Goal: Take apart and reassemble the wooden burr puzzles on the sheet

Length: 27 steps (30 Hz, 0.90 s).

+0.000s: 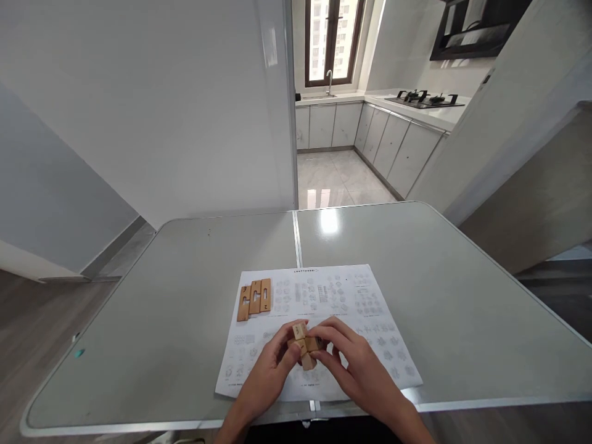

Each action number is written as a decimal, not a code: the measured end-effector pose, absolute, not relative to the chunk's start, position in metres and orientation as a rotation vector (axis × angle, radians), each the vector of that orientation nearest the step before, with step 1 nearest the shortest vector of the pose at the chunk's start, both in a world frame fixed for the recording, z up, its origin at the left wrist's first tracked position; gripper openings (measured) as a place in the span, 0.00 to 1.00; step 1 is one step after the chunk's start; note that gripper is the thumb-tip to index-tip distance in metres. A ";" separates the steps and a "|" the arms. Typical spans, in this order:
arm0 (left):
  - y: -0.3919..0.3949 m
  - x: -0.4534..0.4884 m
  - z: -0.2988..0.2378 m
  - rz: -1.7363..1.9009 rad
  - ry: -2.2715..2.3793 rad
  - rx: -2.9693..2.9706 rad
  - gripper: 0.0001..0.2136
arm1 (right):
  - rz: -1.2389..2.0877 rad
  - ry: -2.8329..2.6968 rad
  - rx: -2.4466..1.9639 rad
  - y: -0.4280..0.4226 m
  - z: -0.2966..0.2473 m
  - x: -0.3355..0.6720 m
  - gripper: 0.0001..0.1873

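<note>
Between my hands, above the lower middle of a printed sheet, is a small wooden block puzzle (300,331) made of several pale cube-like pieces with dark marks on them. My left hand (272,364) grips it from the left, thumb pressed on its front. From the right, my right hand (346,357) pinches a side piece between thumb and fingers. The fingers hide part of the puzzle. Flat wooden pieces (254,299) with slots and numbers lie side by side at the upper left of the printed sheet (333,290), which carries rows of small diagrams.
The sheet lies on a grey-green folding table (185,320) with a metal rim and a centre seam. A small teal spot (79,353) is near its left edge. Beyond the table stand a white wall panel (222,123) and a kitchen with cabinets (388,139) and a gas stove (425,100).
</note>
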<state>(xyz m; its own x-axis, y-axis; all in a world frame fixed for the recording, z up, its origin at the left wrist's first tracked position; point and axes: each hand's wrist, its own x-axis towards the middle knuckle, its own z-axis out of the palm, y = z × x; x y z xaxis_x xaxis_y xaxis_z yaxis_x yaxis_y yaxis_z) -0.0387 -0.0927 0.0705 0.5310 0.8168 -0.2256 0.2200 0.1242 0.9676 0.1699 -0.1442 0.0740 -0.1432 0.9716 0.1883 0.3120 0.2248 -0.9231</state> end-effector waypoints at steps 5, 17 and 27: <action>-0.099 -0.036 0.061 0.679 0.938 1.302 0.35 | 1.007 -1.326 -1.325 -0.154 0.067 0.161 0.16; -0.115 -0.031 0.067 0.693 0.934 1.363 0.37 | 1.656 -0.880 -0.995 -0.160 0.060 0.156 0.18; -0.118 -0.025 0.064 0.716 1.111 1.499 0.34 | 1.288 -0.980 -1.276 -0.166 0.044 0.152 0.17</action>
<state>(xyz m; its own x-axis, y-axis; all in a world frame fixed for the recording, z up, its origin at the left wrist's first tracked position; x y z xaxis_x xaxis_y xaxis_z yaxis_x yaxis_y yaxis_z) -0.0253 -0.1184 0.0638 0.3815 0.9158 -0.1259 0.2638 0.0227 0.9643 0.1516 -0.1664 0.0441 0.0933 0.9844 -0.1492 -0.1186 -0.1378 -0.9833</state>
